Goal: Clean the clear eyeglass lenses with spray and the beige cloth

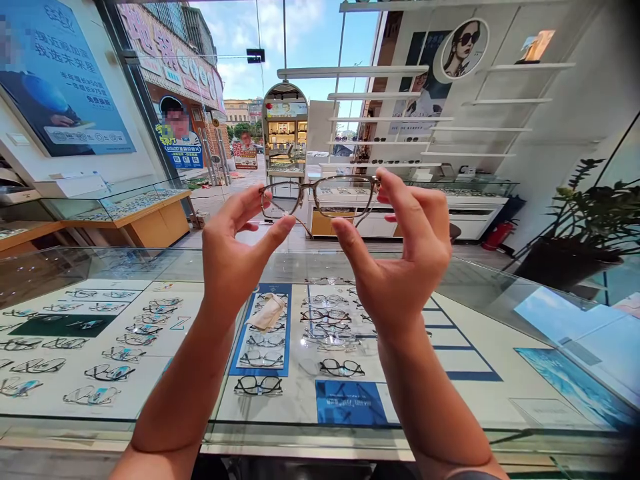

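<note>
A pair of eyeglasses [309,188] with a thin dark frame is held up level above the glass display case, between my two hands. My left hand [240,233] grips the left end of the frame between fingers and thumb. At the other end, my right hand [405,250] pinches the frame near the hinge, index finger on top and thumb below the lens. The temples extend away behind the lenses, partly hidden. Below, on the case, a crumpled beige cloth [269,312] lies over a blue-edged tray [284,357] of glasses.
Inside the glass display case [170,400] several rows of glasses [120,353] are laid out. Beyond stand an arched mirror [286,143], wall shelves [390,120] and a wooden counter [155,223]. A potted plant [590,220] and a red fire extinguisher [499,235] are at the right.
</note>
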